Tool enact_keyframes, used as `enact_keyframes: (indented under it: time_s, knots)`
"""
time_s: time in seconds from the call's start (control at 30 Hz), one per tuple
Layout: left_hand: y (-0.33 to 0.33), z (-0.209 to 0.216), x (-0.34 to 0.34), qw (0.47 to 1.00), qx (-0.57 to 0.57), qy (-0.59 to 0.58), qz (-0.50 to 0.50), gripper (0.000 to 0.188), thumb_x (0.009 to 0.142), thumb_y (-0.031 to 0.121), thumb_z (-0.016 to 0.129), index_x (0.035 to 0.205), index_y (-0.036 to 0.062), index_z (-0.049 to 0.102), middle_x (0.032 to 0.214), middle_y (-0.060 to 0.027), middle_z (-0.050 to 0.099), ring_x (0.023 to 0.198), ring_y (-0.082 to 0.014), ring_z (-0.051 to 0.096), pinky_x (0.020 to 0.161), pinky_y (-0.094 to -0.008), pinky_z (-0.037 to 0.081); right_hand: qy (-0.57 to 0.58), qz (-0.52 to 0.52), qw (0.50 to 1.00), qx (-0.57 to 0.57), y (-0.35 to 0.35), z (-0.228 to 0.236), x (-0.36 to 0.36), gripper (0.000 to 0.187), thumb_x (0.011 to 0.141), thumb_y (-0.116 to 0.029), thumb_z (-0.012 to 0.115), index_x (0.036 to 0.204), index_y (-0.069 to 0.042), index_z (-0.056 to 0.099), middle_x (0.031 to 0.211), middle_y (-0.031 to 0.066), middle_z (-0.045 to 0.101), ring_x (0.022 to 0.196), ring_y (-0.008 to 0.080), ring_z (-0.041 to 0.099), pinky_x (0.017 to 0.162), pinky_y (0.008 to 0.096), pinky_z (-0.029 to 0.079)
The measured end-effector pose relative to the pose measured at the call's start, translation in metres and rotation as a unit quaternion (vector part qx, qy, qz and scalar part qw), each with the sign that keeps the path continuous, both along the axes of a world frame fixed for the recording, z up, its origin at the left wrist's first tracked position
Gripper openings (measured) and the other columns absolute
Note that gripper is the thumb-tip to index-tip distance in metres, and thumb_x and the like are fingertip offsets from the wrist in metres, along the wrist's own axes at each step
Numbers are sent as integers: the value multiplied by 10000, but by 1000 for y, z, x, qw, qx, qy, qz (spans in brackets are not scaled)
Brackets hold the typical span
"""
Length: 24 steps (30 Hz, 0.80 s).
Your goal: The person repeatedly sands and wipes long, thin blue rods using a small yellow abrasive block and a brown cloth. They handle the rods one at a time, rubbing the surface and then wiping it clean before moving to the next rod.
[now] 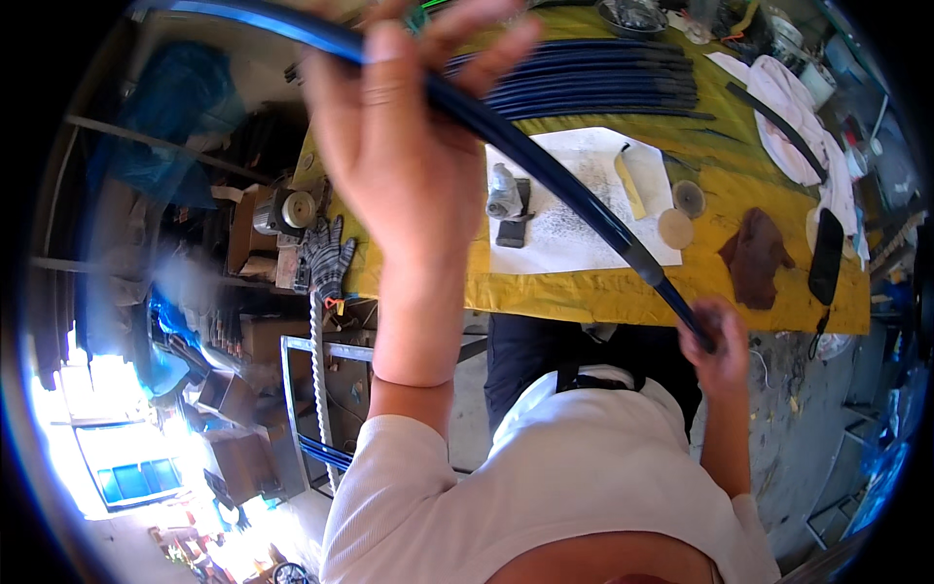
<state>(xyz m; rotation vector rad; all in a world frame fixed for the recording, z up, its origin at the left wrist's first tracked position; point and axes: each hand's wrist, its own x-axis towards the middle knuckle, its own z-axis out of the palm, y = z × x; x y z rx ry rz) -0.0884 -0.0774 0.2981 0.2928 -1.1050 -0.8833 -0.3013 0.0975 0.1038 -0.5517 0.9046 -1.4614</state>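
A long, slender, glossy dark blue-black rod (559,170), slightly curved, slants across the view from the upper left down to the lower right. My left hand (404,165) is raised near the top, with its thumb over the rod and its other fingers loosely extended and blurred. At the lower right, my right hand (725,360) grips the rod's narrow end in front of the table edge. A darker grey band (647,268) circles the rod a little above that hand. The rod's upper end runs out at the picture's rim.
A yellow-covered table (584,294) carries several similar dark rods (603,83), a speckled white sheet (574,248), a grey bottle-like object (503,193), round discs (675,230), a brown cloth (755,258) and a black pouch (826,255). Cluttered shelves and a metal frame (292,389) stand left.
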Motion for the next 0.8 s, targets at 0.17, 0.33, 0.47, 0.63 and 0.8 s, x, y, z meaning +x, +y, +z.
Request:
enact_keyframes:
  time_s: [0.17,0.33,0.47,0.63,0.8]
  knots:
    - [17,-60,-39,960,143,-77,-230,379,941,98,430,1281,-2,292,861,-87,521,590,-100,452,538,-222,396,-9,-85,987,-140,-39,37,79,395,909,-282,432,1194,-11,397,1149,139,484,954,194,484,810,318,386]
    - [29,-60,-19,841,331,-272,-331,331,936,105,416,1249,-1,398,700,29,377,519,-9,286,450,-158,220,446,-191,824,-294,-62,48,62,596,901,-325,467,1355,-13,240,1357,197,329,1246,286,327,992,391,292]
    - [30,-77,16,781,63,-606,-139,255,889,132,524,1128,42,531,672,-37,515,543,-135,465,483,-243,342,800,-287,469,-241,-66,90,-5,614,837,-482,543,1291,-83,435,1378,159,351,1285,318,284,1043,456,192]
    - [22,-55,60,639,-190,-742,73,262,781,154,646,1033,94,604,820,-100,614,714,-264,581,633,-329,445,900,-146,391,-127,-45,106,-85,395,691,-237,697,1035,-94,567,1047,101,564,1020,290,516,886,395,370]
    - [4,-31,69,634,-295,-520,491,255,814,117,633,1056,45,595,979,-80,597,897,-222,544,809,-343,418,766,-93,631,-74,-23,91,-60,225,760,-187,686,804,-36,525,658,120,541,587,305,550,528,346,426]
